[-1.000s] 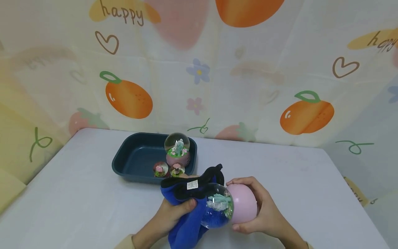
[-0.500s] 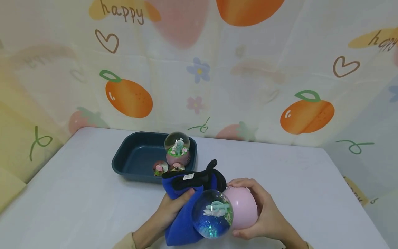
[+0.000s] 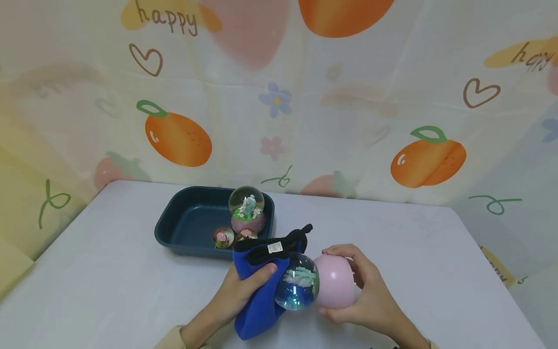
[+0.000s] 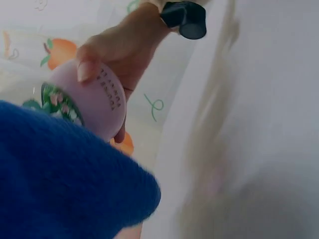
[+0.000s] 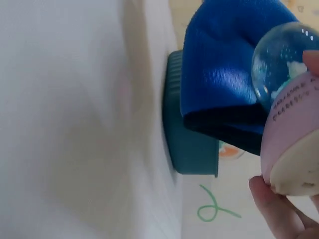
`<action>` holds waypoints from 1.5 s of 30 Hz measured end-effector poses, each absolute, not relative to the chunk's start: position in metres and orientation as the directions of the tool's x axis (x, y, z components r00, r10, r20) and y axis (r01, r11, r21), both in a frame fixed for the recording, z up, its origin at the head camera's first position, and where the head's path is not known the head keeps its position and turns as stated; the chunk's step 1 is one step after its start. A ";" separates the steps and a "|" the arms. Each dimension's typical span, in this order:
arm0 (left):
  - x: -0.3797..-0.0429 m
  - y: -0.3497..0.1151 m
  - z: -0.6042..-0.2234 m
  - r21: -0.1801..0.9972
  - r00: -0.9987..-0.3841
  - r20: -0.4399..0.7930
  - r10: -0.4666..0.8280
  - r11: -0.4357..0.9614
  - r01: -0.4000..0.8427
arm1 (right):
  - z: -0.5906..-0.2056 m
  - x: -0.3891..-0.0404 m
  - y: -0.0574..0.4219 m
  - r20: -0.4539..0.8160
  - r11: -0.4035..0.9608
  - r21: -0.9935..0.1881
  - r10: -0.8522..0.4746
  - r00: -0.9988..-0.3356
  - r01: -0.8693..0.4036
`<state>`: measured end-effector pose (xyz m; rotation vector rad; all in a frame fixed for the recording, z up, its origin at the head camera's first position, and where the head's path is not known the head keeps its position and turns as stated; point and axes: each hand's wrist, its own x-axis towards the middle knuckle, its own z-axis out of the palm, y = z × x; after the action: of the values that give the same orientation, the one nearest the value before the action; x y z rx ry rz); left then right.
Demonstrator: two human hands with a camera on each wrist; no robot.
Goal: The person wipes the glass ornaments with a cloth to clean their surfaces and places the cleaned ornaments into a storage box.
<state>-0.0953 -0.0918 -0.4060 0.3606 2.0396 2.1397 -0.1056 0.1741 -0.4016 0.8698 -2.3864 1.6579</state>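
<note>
My right hand (image 3: 364, 291) grips a snow globe (image 3: 334, 281) by its pink base, with the globe tipped on its side and its glass pointing left. Inside the glass are a pale green figure, small flowers and glitter. A blue cloth (image 3: 260, 305) with black edging and a white label is held in my left hand (image 3: 237, 293), thumb on top. The cloth lies against the left side of the glass. Lettering shows on the pink base (image 5: 294, 117) in the right wrist view. The cloth (image 4: 75, 174) hides my left fingers in the left wrist view.
Behind the hands, a dark teal tray (image 3: 174, 242) stands on the white table (image 3: 109, 281). At its right end are a larger snow globe (image 3: 247, 211) and two small globes, one a red-tinted globe (image 3: 224, 237). A fruit-patterned curtain (image 3: 340, 126) hangs behind the table.
The snow globe dipped toward me, then came back up and slightly left. The cloth shifted along the glass with my left hand. Both hands keep their hold, and the tray stays put.
</note>
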 end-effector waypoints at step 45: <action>-0.102 -0.090 -0.406 0.914 -0.941 0.243 0.234 0.269 0.303 | -0.410 -0.106 0.166 0.659 0.330 -0.405 -0.541 -0.523 -0.852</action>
<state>-0.1016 -0.0903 -0.4063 0.5401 2.5491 1.8586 -0.1061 0.1662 -0.4097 1.2297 -2.1945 1.0396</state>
